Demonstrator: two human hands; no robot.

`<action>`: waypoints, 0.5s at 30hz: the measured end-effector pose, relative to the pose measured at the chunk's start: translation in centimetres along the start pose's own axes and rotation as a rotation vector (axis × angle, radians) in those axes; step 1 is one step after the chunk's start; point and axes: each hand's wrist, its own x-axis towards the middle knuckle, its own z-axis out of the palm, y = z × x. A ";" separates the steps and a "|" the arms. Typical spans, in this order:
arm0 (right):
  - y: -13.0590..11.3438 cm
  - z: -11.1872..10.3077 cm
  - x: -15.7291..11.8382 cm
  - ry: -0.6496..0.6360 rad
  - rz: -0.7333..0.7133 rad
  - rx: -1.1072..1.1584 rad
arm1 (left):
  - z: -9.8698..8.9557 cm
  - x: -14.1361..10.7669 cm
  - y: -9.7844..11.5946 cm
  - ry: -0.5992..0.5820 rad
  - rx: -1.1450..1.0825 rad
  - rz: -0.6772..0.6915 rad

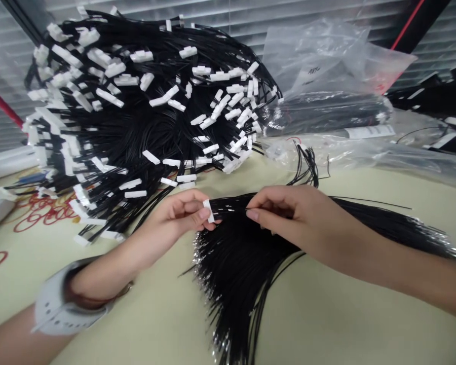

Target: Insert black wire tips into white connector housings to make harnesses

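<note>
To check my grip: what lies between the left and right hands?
Between the left hand and right hand, the head view shows a white plastic connector and black wires.

I log my left hand (178, 219) pinching a white plastic connector (209, 211), my right hand (289, 215) pinching a thin black wire (233, 208) just beside it, over a loose black wire bundle (243, 258), a connector-tipped wire heap (137, 116) beyond.

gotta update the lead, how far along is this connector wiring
Looks done: the big pile of black wires with white connectors. In hand: the left hand holds a white connector while the right hand pinches a black wire beside it. Left: the bundle of black wires, whose shiny ends show no connectors, and apparently the black wires in a plastic bag.
</note>
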 end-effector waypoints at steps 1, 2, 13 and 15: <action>0.0 0.1 0.0 0.013 0.002 -0.004 | 0.0 0.0 -0.1 -0.004 -0.002 -0.003; 0.1 0.2 0.0 0.026 0.002 -0.009 | 0.0 0.1 -0.1 -0.008 -0.004 -0.008; 0.0 0.1 -0.1 0.007 -0.064 0.007 | -0.1 0.1 -0.1 -0.019 -0.001 -0.013; 0.0 0.1 -0.1 0.001 -0.067 0.010 | -0.2 0.1 -0.2 -0.023 -0.013 -0.001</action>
